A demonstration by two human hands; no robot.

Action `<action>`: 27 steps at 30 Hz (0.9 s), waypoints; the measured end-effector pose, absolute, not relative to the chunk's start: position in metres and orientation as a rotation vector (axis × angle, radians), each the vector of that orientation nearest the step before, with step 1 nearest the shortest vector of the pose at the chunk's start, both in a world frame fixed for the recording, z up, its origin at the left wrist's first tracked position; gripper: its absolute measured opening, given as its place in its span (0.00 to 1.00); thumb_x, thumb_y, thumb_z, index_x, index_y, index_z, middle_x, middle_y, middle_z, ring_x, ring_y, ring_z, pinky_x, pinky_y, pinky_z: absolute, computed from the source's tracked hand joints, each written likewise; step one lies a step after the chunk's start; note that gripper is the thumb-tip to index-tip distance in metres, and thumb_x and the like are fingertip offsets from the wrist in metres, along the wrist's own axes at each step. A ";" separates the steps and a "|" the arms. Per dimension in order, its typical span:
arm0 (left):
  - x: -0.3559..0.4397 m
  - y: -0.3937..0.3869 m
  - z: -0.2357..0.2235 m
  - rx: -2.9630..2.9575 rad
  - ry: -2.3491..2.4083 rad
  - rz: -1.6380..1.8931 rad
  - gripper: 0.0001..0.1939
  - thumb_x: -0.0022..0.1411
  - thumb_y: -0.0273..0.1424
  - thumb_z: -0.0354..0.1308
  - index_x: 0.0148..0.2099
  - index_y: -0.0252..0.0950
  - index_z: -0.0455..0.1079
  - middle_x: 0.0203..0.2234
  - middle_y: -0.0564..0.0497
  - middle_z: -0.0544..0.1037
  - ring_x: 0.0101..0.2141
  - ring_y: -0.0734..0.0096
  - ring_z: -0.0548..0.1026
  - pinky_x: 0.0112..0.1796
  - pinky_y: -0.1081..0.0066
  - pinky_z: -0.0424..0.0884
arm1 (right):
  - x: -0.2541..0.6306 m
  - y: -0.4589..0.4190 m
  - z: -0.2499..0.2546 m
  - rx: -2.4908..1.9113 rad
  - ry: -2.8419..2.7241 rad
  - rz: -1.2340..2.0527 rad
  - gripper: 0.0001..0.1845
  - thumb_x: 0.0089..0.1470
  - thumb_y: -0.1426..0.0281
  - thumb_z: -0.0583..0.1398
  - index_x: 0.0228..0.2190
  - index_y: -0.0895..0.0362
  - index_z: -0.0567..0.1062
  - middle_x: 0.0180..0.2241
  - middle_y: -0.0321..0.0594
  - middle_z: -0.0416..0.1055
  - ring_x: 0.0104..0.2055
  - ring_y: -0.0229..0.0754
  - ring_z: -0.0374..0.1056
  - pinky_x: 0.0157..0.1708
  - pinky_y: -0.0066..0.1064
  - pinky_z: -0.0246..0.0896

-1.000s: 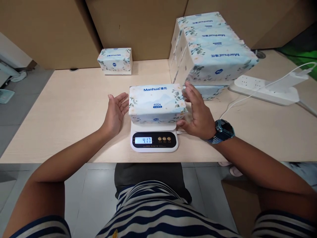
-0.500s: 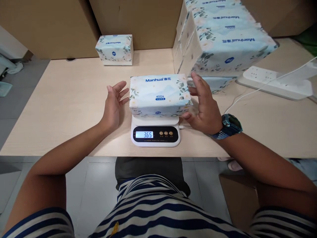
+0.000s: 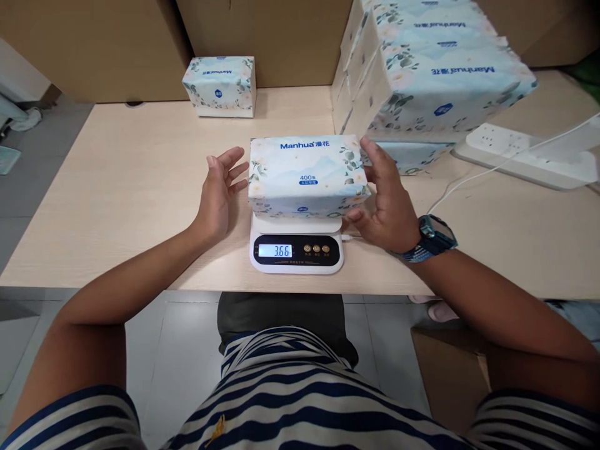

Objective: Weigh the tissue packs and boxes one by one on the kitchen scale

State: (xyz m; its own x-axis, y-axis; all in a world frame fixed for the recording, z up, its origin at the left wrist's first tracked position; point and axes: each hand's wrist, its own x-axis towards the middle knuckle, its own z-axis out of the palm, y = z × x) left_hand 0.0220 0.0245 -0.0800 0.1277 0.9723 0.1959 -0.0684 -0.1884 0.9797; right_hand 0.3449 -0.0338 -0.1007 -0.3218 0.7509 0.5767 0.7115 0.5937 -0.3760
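A blue-and-white pack of tissues (image 3: 307, 169) with a floral print rests on a white digital scale (image 3: 296, 267). The lit display (image 3: 275, 251) reads 366; I cannot make out a decimal point. Just left of the pack is my left hand (image 3: 218, 197), open, palm facing it, with a small gap between fingertips and wrapper. My right hand (image 3: 387, 203) is at the pack's right end, its thumb and fingers apart and curved around the corner. Whether those fingertips touch the wrapper I cannot tell. A watch (image 3: 437, 236) sits on my right wrist.
One more tissue pack (image 3: 219, 87) stands at the back left. Stacked tissue packs (image 3: 450, 81) rise at the back right, beside a white power strip (image 3: 529, 156) with a cable. Large cardboard boxes (image 3: 262, 44) line the table's rear edge. Another carton (image 3: 450, 375) is on the floor.
The scale's reading has gone from 365 to 366. My hands keep almost the same pose around the pack, and the whole view has shifted slightly.
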 end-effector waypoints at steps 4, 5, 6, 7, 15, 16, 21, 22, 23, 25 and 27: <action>0.022 0.026 -0.083 1.378 0.967 1.295 0.45 0.68 0.73 0.45 0.62 0.44 0.76 0.70 0.44 0.75 0.73 0.44 0.70 0.76 0.44 0.62 | 0.341 -0.032 -0.108 -1.245 -2.056 0.085 0.57 0.62 0.27 0.41 0.80 0.41 0.36 0.81 0.48 0.47 0.83 0.70 0.48 0.77 0.70 0.56; 0.022 0.026 -0.083 1.381 0.970 1.300 0.45 0.68 0.73 0.44 0.62 0.44 0.76 0.70 0.44 0.75 0.73 0.45 0.70 0.76 0.44 0.61 | 0.341 -0.032 -0.110 -1.249 -2.042 0.113 0.58 0.62 0.26 0.41 0.80 0.41 0.35 0.82 0.48 0.45 0.83 0.70 0.48 0.76 0.69 0.59; 0.022 0.026 -0.083 1.384 0.972 1.304 0.45 0.68 0.74 0.44 0.62 0.44 0.76 0.70 0.45 0.75 0.73 0.45 0.70 0.76 0.44 0.61 | 0.341 -0.032 -0.111 -1.242 -2.029 0.144 0.59 0.61 0.26 0.41 0.80 0.41 0.35 0.82 0.48 0.43 0.82 0.70 0.50 0.74 0.68 0.62; 0.022 0.027 -0.084 1.388 0.972 1.305 0.45 0.68 0.74 0.43 0.62 0.44 0.76 0.70 0.45 0.75 0.73 0.44 0.70 0.76 0.44 0.61 | 0.341 -0.032 -0.111 -1.230 -2.018 0.171 0.59 0.61 0.26 0.42 0.80 0.41 0.35 0.83 0.49 0.42 0.81 0.70 0.53 0.73 0.67 0.65; 0.021 0.027 -0.082 1.411 0.970 1.275 0.46 0.67 0.74 0.44 0.63 0.44 0.76 0.71 0.43 0.74 0.75 0.39 0.67 0.75 0.42 0.62 | 0.342 -0.032 -0.110 -1.264 -2.000 0.233 0.61 0.61 0.25 0.44 0.80 0.44 0.34 0.83 0.50 0.43 0.81 0.69 0.54 0.75 0.64 0.62; 0.021 0.027 -0.082 1.410 0.965 1.271 0.46 0.67 0.74 0.44 0.63 0.44 0.76 0.71 0.43 0.74 0.75 0.39 0.67 0.75 0.41 0.62 | 0.343 -0.032 -0.110 -1.268 -2.000 0.238 0.61 0.61 0.25 0.44 0.80 0.44 0.34 0.83 0.50 0.43 0.81 0.68 0.54 0.75 0.63 0.62; 0.022 0.026 -0.084 1.417 0.948 1.277 0.44 0.68 0.74 0.44 0.61 0.46 0.76 0.69 0.45 0.75 0.75 0.40 0.67 0.75 0.41 0.62 | 0.343 -0.033 -0.111 -1.227 -1.987 0.231 0.60 0.61 0.25 0.46 0.80 0.41 0.35 0.83 0.50 0.43 0.82 0.66 0.53 0.75 0.62 0.63; 0.022 0.025 -0.084 1.419 0.953 1.282 0.44 0.68 0.74 0.44 0.61 0.46 0.76 0.69 0.45 0.75 0.75 0.40 0.67 0.76 0.42 0.62 | 0.342 -0.034 -0.111 -1.220 -1.981 0.234 0.60 0.61 0.26 0.46 0.80 0.40 0.34 0.83 0.50 0.42 0.82 0.66 0.53 0.74 0.61 0.65; 0.022 0.025 -0.084 1.419 0.962 1.289 0.44 0.68 0.74 0.44 0.62 0.47 0.75 0.70 0.45 0.74 0.75 0.40 0.67 0.75 0.42 0.62 | 0.342 -0.034 -0.110 -1.225 -1.973 0.236 0.60 0.61 0.26 0.47 0.80 0.39 0.33 0.83 0.50 0.41 0.82 0.66 0.53 0.73 0.60 0.66; 0.021 0.024 -0.084 1.417 0.987 1.318 0.44 0.67 0.74 0.46 0.64 0.47 0.72 0.73 0.45 0.70 0.75 0.40 0.67 0.74 0.41 0.63 | 0.343 -0.035 -0.109 -1.252 -1.955 0.226 0.60 0.61 0.26 0.47 0.80 0.38 0.31 0.84 0.48 0.37 0.81 0.67 0.54 0.70 0.60 0.70; 0.020 0.022 -0.083 1.427 0.998 1.359 0.46 0.65 0.75 0.48 0.68 0.48 0.68 0.77 0.45 0.63 0.76 0.38 0.63 0.74 0.40 0.64 | 0.343 -0.036 -0.108 -1.270 -1.928 0.210 0.60 0.61 0.26 0.46 0.79 0.37 0.28 0.85 0.45 0.31 0.82 0.68 0.52 0.69 0.60 0.70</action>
